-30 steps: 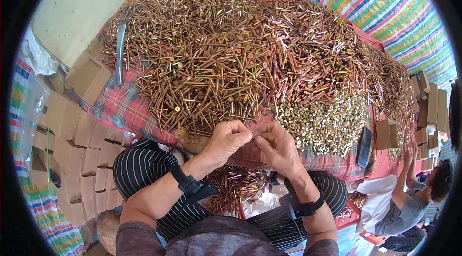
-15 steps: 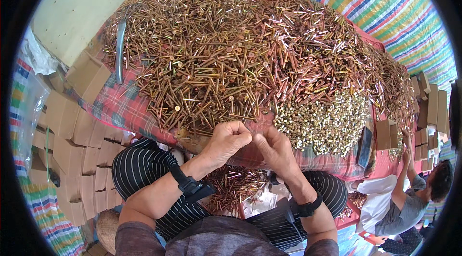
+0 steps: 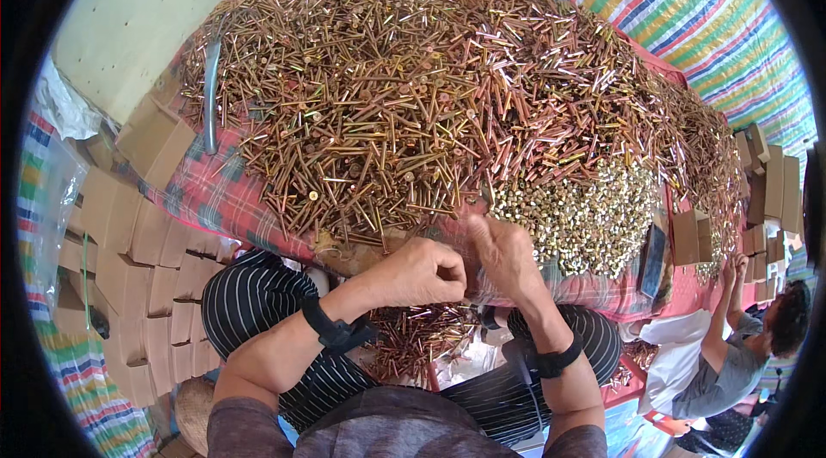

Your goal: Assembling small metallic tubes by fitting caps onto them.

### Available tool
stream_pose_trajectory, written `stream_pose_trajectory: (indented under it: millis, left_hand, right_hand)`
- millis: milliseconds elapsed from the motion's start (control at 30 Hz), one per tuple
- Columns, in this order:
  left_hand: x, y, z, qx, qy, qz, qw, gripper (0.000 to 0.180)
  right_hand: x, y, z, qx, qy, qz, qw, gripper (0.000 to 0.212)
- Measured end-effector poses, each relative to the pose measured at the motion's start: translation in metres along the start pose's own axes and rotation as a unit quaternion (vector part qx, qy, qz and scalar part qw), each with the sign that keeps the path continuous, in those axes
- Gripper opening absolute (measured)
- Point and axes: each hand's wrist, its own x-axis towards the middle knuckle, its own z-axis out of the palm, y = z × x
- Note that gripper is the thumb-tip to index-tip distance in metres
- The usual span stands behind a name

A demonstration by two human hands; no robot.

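Both hands meet at the near edge of the desk: the left hand (image 3: pixel 422 273) is curled into a loose fist, fingertips pinched together, the right hand (image 3: pixel 508 256) half open with fingers pressed against it, and whatever small piece sits between them is too hidden to name. Spread before them, the desk (image 3: pixel 215 191) wears a red plaid cloth and carries one enormous heap of long brass-coloured screws (image 3: pixel 413 105), far too many to count, with one smaller pale mound of short fittings (image 3: pixel 585 217) just right of the hands. Striped tarpaulin (image 3: pixel 688 2) hangs behind. Flat cardboard boxes (image 3: pixel 129 243) stack up at the left, dozens of them, more at far right. One other person (image 3: pixel 740 355) reaches in from the lower right. Two black wristbands, one per wrist. More screws (image 3: pixel 413 338) lie in the lap.
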Motion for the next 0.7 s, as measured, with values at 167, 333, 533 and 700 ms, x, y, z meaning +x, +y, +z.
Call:
stream_pose_trajectory:
  millis: [167,333,533,700]
  left_hand:
    - [0.013,-0.014,0.000,0.343,0.220,0.157,0.900,0.019]
    - [0.020,-0.025,-0.003,0.489,0.252,0.081,0.831,0.019]
    - [0.010,-0.012,-0.006,0.366,0.288,0.071,0.882,0.010]
    - [0.004,-0.002,-0.001,0.032,0.220,-0.062,0.973,0.014]
  right_hand:
    - [0.039,0.029,0.009,-0.167,0.204,-0.137,0.955,0.014]
    - [0.051,0.040,0.021,-0.227,0.211,-0.146,0.940,0.023]
    - [0.028,0.013,0.012,0.046,0.175,-0.077,0.980,0.037]
    - [0.011,0.005,0.008,0.430,0.118,0.031,0.894,0.031]
